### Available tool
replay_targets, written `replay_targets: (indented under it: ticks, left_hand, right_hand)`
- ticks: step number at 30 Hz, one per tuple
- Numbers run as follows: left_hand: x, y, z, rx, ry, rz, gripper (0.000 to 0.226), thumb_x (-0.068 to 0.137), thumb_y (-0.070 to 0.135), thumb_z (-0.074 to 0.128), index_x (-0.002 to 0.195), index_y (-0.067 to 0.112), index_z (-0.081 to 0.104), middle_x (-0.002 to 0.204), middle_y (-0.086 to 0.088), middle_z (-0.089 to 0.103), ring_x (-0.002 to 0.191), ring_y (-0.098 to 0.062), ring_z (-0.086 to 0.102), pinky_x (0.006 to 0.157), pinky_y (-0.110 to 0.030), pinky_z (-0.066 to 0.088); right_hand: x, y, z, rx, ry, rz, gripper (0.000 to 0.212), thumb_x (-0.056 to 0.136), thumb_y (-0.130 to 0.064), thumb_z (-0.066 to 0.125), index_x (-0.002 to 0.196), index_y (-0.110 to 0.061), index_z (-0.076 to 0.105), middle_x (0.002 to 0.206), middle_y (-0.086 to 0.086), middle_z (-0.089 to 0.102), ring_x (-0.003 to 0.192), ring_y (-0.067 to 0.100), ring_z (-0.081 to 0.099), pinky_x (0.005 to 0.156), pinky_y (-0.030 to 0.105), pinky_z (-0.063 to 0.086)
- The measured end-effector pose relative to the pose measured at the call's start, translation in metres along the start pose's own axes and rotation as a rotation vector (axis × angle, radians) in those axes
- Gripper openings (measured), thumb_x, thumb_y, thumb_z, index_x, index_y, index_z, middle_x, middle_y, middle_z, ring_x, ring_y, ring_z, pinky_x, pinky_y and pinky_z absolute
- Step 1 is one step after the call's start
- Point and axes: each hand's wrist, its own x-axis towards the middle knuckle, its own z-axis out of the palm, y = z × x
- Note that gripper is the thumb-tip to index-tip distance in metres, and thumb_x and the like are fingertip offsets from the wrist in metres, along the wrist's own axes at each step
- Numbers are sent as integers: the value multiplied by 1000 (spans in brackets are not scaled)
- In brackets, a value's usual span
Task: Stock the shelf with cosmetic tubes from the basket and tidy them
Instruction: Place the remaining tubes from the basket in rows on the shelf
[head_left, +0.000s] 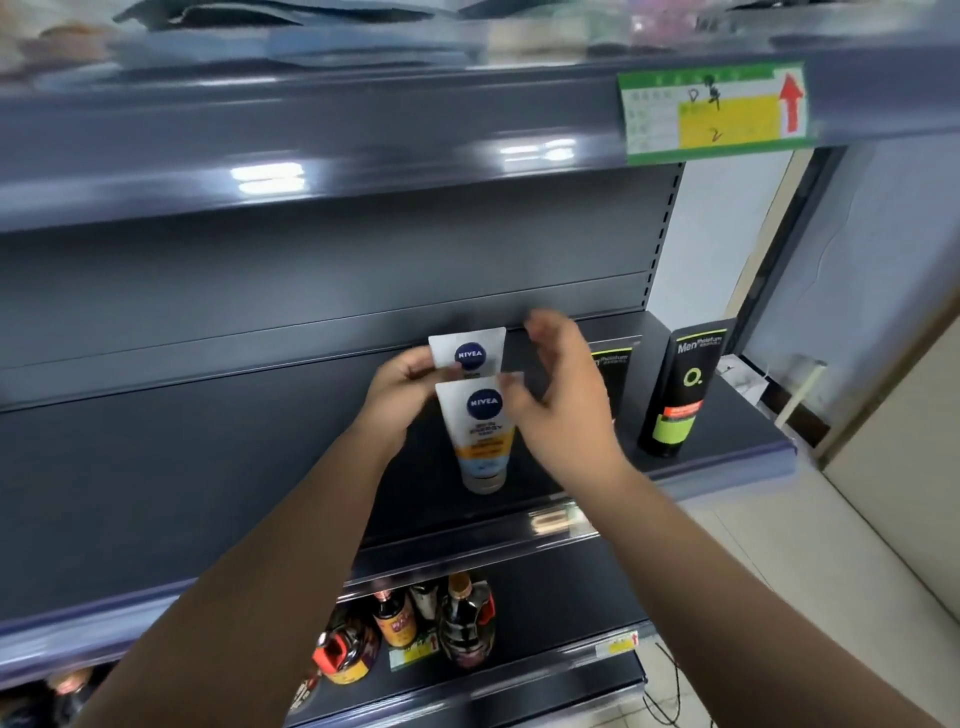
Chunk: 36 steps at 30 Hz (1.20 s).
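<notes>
Tubes (482, 426): four shelved, basket unseen. My left hand (400, 395) pinches far Nivea (469, 351); right hand (558, 395) loose, empty.

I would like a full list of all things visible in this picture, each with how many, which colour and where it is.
Nivea tubes: two, white with blue round logo, middle shelf centre, cap down, one behind the other.
Men's tubes: two, black with green, middle shelf right; one partly hidden by the right hand.
Shelf: dark grey, several levels.
Price label: one, green and yellow with red arrow, upper shelf edge right.
Bottles: several, dark, lower shelf.
Left hand: grip on the rear Nivea tube.
Right hand: fingers spread beside the front tube; contact unclear.
</notes>
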Motion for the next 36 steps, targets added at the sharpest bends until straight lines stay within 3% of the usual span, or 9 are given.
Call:
replay_targets:
  ticks: [2,5,7,9,12,14,17,25,36]
  left_hand:
    - [-3,10,-3,-60,50,36,25,84,5,62,110,7,63,100,-3,68,93,-18,63,86,-27,50]
    - [-8,32,-6,-49,137,110,17,87,8,60,94,23,63,95,6,65,96,-12,59,90,-28,46]
    - [-12,50,-4,29,188,204,19,86,9,61,89,27,61,91,9,64,90,-6,59,88,-26,45]
    - [-14,68,2,110,204,303,20,85,7,63,86,27,61,86,9,63,82,0,58,87,-19,45]
    - [-17,88,18,309,125,368,17,83,6,65,88,21,62,85,8,60,80,-3,56,79,-6,44]
    - [-18,93,28,494,89,340,18,83,10,67,97,19,61,89,9,59,82,-3,55,71,-3,42]
    - [-16,90,35,671,83,280,23,83,15,68,102,23,58,101,5,58,92,-11,53,76,-14,42]
    - [-7,83,53,834,123,274,28,82,21,68,109,17,61,113,1,60,103,-11,51,93,-23,37]
    - [-5,80,61,887,112,214,24,84,19,66,107,15,62,113,2,60,101,-12,52,84,-21,34]
  right_hand:
    - [13,-18,-24,-154,-9,-148,27,84,-8,62,111,-10,59,98,-5,58,90,6,56,81,14,43]
    - [35,-41,-66,-308,-166,-242,11,81,-17,68,91,-12,64,78,-5,60,67,11,56,68,21,43]
    - [52,-44,-88,-501,-355,-257,24,78,-27,72,98,-16,64,87,-6,62,71,9,54,73,24,44]
    - [68,-36,-102,-751,-593,-209,38,76,-32,73,110,-18,62,102,-5,63,88,11,56,83,26,45]
    - [84,-14,-103,-893,-802,-177,36,80,-25,71,114,-15,63,110,0,64,99,17,57,83,27,45]
    - [94,-2,-100,-875,-806,-239,27,82,-18,68,107,-10,66,105,5,65,89,17,54,74,23,39]
    - [109,3,-109,-820,-746,-296,19,82,-14,68,99,-5,69,100,10,68,88,22,58,71,24,39]
    - [150,22,-147,-797,-602,-335,16,81,-10,67,96,-4,70,94,12,69,94,27,63,76,24,39]
    - [156,60,-161,-779,-614,-218,24,80,-9,69,103,-3,70,103,13,71,98,25,64,89,30,47]
